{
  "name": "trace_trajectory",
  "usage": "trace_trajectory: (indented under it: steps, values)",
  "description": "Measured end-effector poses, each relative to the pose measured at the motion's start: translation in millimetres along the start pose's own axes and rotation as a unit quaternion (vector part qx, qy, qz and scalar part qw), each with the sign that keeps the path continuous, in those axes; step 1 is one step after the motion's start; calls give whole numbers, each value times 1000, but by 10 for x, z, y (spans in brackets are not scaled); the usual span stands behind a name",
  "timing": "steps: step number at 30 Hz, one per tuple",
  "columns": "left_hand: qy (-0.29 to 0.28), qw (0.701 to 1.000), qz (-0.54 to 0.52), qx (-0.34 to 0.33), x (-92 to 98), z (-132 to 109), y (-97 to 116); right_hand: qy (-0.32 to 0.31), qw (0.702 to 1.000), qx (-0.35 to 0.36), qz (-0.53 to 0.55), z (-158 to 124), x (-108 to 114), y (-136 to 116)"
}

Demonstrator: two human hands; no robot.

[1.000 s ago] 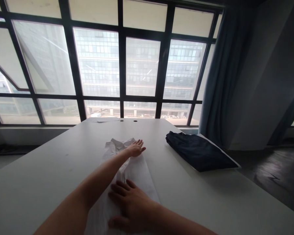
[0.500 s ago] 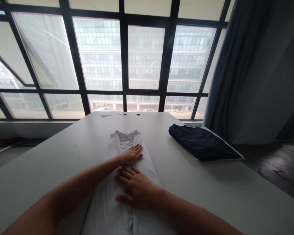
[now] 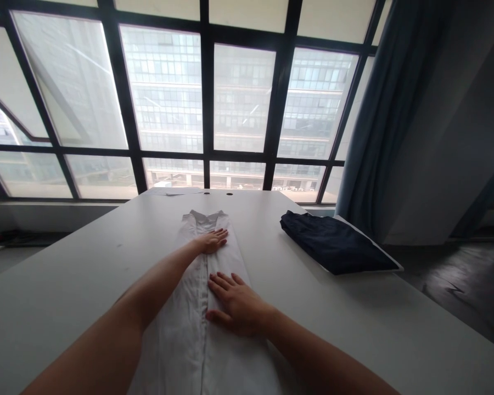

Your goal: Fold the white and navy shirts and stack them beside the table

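Atop a white table (image 3: 66, 285), left hand (image 3: 211, 241) and right hand (image 3: 237, 305) spread flat on a white shirt (image 3: 177, 340), folded navy cloth (image 3: 333, 242) at two o'clock

Two hands are in view, one left hand (image 3: 211, 241) and one right hand (image 3: 239, 304). There is one white shirt (image 3: 226, 365), one folded navy garment (image 3: 333, 244), one surface (image 3: 66, 274) with two round holes (image 3: 229, 193), one blue curtain (image 3: 387, 109) and one large window (image 3: 239, 99).
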State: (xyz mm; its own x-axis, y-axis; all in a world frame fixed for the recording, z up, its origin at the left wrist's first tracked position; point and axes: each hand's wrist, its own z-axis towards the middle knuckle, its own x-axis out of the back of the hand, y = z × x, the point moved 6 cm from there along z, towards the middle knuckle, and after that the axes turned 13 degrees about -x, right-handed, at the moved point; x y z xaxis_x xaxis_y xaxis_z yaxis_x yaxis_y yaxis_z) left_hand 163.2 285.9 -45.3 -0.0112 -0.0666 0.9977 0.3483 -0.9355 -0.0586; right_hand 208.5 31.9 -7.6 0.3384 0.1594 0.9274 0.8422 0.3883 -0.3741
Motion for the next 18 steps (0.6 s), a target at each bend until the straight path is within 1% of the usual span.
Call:
trace_trajectory:
  steps: [2,4,6,7,9,11,13,15,18]
  values:
    - [-8,999,27,34,80,14,-65,2,1000,5,-3,7,1,-11]
    - [-4,996,67,62,172,26,-47,5,1000,9,-2,20,-1,-16]
    - [3,991,103,81,225,24,72,11,1000,13,1,33,-5,-16]
    - [3,990,111,89,222,10,161,14,1000,16,2,39,-8,-15]
    - [1,990,100,102,153,-54,364,24,1000,19,3,46,-9,-14]
    - [4,993,55,107,43,-161,555,36,999,22,1,48,-3,-17]
    - [12,995,15,102,-41,-285,684,45,999,26,-1,46,4,-24]
    - [12,996,-14,88,-80,-393,733,44,999,29,-3,47,3,-28]
    - [12,997,-34,67,-68,-480,692,34,999,26,-4,58,-12,-21]
